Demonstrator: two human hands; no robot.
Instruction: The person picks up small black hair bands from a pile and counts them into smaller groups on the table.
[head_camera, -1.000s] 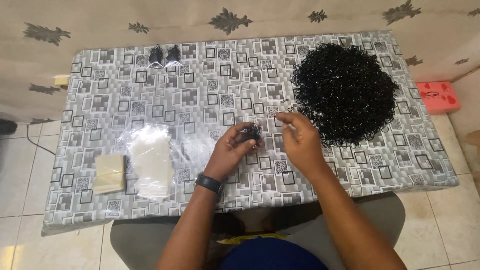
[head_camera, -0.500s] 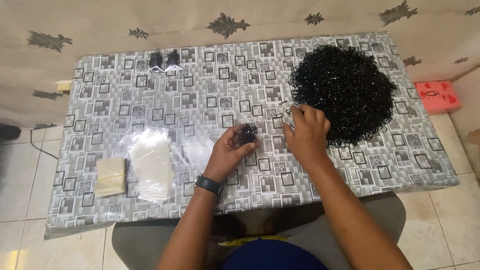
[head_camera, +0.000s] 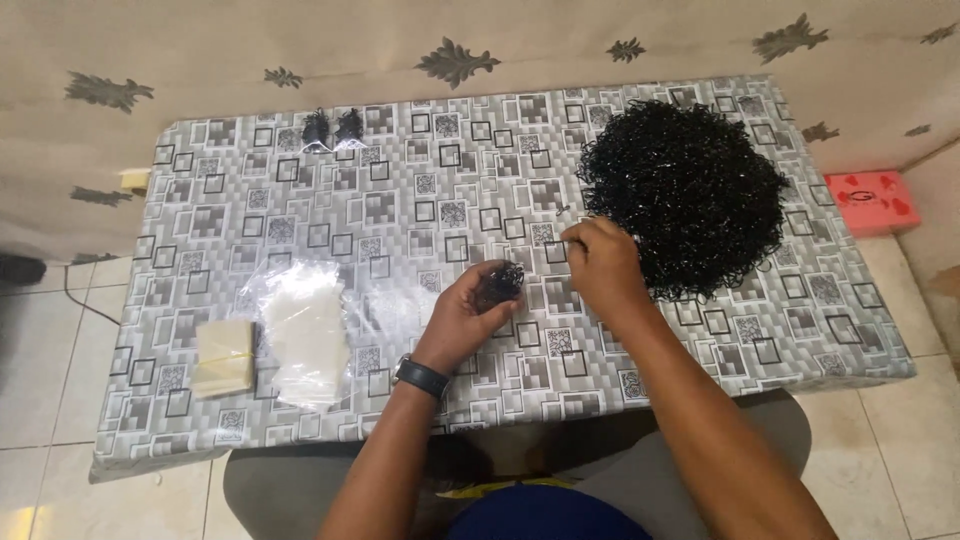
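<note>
So, near to far:
left hand: centre of frame, palm up, fingers curled round a small bunch of black loops; wristwatch just below.
right hand: right of centre, fingertips pinched together at the lower left edge of the big black pile; can't tell if anything's caught between them.
doing it well: probably best to pull single loops off the pile's rim, keep the cupped palm close and level so nothing spills.
bunch direction: roundish clump, no clear long axis, no obvious pointing.
lower left: clear plastic bags beside a pale flat stack.
far upper left: two small dark bundles on the patterned table.
</note>
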